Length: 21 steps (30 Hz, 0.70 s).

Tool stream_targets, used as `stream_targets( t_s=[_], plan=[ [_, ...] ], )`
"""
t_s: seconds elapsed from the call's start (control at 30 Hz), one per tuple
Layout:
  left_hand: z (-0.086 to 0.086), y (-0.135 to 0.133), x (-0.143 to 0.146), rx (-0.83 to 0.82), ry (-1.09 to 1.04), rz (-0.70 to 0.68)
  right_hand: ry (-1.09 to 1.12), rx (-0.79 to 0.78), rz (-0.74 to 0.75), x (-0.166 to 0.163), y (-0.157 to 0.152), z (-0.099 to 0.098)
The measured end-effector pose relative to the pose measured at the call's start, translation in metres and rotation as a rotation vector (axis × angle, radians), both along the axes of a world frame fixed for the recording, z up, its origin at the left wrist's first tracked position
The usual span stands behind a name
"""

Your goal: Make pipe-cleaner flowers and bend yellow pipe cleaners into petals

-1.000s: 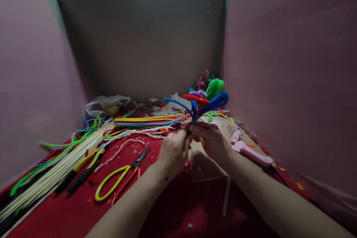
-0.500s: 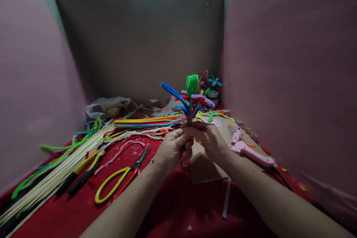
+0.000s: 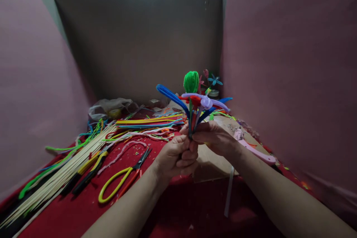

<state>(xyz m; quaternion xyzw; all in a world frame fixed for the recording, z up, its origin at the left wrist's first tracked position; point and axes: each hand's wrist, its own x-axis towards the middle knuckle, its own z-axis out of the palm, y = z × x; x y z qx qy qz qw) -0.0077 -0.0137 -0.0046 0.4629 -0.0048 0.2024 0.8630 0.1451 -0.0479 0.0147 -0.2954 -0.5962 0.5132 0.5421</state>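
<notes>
The left hand's fingers [image 3: 187,163] were curled in around the base of a bouquet [image 3: 190,109], the thumb pressed against its gathered stems, while the right hand [image 3: 217,138] pinched the same stems just above, thumb and fingertips drawn together; the stems' lower ends were hidden in the left hand [image 3: 175,154]. The bouquet stood upright over the near part of the work surface, fanning out above both hands: a green bud [image 3: 191,81] topmost, a lilac flower [image 3: 206,102] leaning right, red petals partly behind it, and blue loops [image 3: 173,95] spreading to both sides. Beneath the right hand lay a brown board [image 3: 214,161], with a pink glue gun [image 3: 258,151] just beside that forearm. Left of the hands, scissors [image 3: 134,168] with one yellow and one red handle rested on a red cloth [image 3: 80,214], near yellow-and-black pliers [image 3: 90,167] and a long sheaf of pale sticks [image 3: 67,167]. Beyond them lay straight coloured pipe cleaners [image 3: 147,121]. At the back left, a clear plastic bag [image 3: 119,105] held something yellowish, too dim to identify. At the back right, a blue flower [image 3: 214,80] showed above a lidded-looking jar [image 3: 214,93], its contents not discernible.
</notes>
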Motion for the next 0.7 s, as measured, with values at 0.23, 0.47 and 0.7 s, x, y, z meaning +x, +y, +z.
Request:
stream_targets(
  t_s=[0.23, 0.47, 0.7],
  plan=[
    [0.016, 0.003, -0.005, 0.311, 0.225, 0.267, 0.045, 0.053, -0.144, -0.01, -0.004, -0.002],
    [0.007, -0.002, 0.008, 0.772, 0.391, 0.843, 0.1, 0.027, -0.284, -0.016, 0.0, -0.009],
    [0.011, -0.003, 0.007, 0.663, 0.39, 0.847, -0.119, 0.026, -0.29, -0.016, -0.005, 0.002]
  ],
)
